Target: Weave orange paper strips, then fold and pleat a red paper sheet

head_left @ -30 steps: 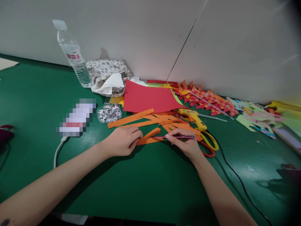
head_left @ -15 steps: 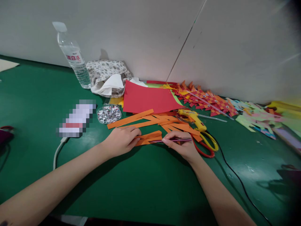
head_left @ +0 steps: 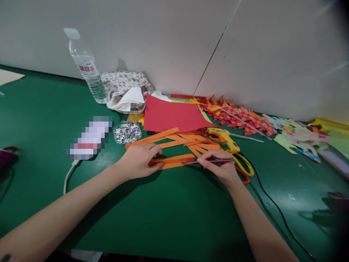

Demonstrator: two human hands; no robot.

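My left hand (head_left: 141, 160) is closed on the left end of a folded orange paper strip (head_left: 174, 162), keeping it low over the green table. My right hand (head_left: 218, 167) pinches a slim purple pen-like tool (head_left: 219, 160). The tool's thin tip lies along the folded strip, near its right end; its exact kind is too small to make out. Behind both hands, several loose orange paper strips (head_left: 159, 136) lie in a crossed pile. Scissors with red and yellow handles (head_left: 247, 165) rest just beyond my right hand, partly hidden by it.
Red paper (head_left: 174, 114) lies behind the strips, with a yellow glue gun (head_left: 226, 138) to its right. Woven paper fish (head_left: 242, 118) are along the wall. A bag of googly eyes (head_left: 127, 132), a phone (head_left: 91, 138), a tissue pouch (head_left: 125, 82) and a water bottle (head_left: 88, 69) stand left.
My right hand has slid rightward with the purple tool along the orange strip. The left hand has shifted slightly left, and more of the strip's length shows between the hands.
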